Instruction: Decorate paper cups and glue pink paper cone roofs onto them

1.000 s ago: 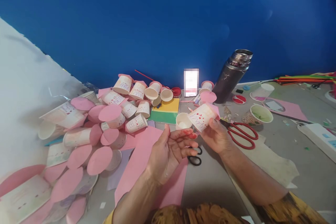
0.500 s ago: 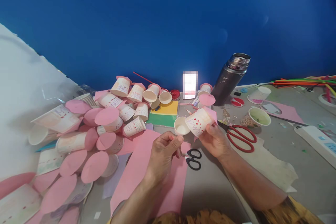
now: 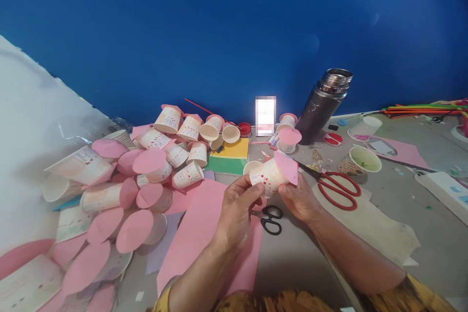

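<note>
A white paper cup (image 3: 269, 175) with red hearts and purple scribbles lies tilted between both my hands, a pink paper cap (image 3: 287, 167) on its right end. The cup's rim side is pinched by my left hand (image 3: 239, 207). My right hand (image 3: 302, 200) grips the capped end, its fingers partly hidden behind it. Another white cup (image 3: 250, 167) shows just behind the left of the held one. Below the hands lie small black-handled scissors (image 3: 272, 219). A pink paper sheet (image 3: 197, 224) stretches under my left forearm.
Many decorated cups with pink caps (image 3: 149, 162) crowd the left side. Red-handled scissors (image 3: 340, 190), a dark thermos (image 3: 323, 107), a green-stained cup (image 3: 365, 159) and a white power strip (image 3: 444, 190) are on the right. A lit phone (image 3: 265, 116) leans at the back.
My left hand has risen and moved right to take hold of the cup's rim side. The cup has tipped further over and moved slightly lower in my right hand.
</note>
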Demonstrator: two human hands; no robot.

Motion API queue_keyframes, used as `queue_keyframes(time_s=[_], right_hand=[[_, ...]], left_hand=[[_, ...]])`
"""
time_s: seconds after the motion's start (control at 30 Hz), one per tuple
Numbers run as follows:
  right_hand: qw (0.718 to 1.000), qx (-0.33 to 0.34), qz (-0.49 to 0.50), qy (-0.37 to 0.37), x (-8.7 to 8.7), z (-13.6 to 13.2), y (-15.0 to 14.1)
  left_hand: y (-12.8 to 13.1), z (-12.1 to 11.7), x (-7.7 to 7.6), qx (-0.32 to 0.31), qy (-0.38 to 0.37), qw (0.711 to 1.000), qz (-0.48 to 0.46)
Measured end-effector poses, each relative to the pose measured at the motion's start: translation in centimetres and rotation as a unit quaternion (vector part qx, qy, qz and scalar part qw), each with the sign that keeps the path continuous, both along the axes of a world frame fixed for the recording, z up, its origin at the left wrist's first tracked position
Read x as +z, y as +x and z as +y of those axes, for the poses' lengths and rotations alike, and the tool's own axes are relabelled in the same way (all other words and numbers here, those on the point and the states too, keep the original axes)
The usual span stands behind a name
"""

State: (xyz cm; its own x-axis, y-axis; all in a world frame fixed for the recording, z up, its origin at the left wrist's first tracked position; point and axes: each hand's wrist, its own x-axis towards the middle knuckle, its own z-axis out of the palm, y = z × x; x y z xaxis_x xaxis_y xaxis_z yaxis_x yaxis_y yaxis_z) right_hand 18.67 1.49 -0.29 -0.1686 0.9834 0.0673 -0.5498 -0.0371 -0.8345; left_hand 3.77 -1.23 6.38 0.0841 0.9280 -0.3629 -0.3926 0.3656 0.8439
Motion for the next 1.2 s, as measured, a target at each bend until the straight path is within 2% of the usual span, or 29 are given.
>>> queue_keyframes(time_s=[0.43,0.73,1.2], right_hand=[[1.000,-0.014,-0.025,-0.011,0.1,0.0,0.1],[1.000,-0.001,-0.027,-0.005,0.1,0.2,0.1],[0.998,-0.020,-0.063,-0.001,-0.1,0.2,0.2]], left_hand=[[0.0,0.1,-0.4,-0.002,-0.002,1.000,0.005],[-0.2,0.3,-0.9,-0.026,-0.002,0.995,-0.099],[0.1,0.4,-0.9,-0.007,0.001,0.997,-0.080]])
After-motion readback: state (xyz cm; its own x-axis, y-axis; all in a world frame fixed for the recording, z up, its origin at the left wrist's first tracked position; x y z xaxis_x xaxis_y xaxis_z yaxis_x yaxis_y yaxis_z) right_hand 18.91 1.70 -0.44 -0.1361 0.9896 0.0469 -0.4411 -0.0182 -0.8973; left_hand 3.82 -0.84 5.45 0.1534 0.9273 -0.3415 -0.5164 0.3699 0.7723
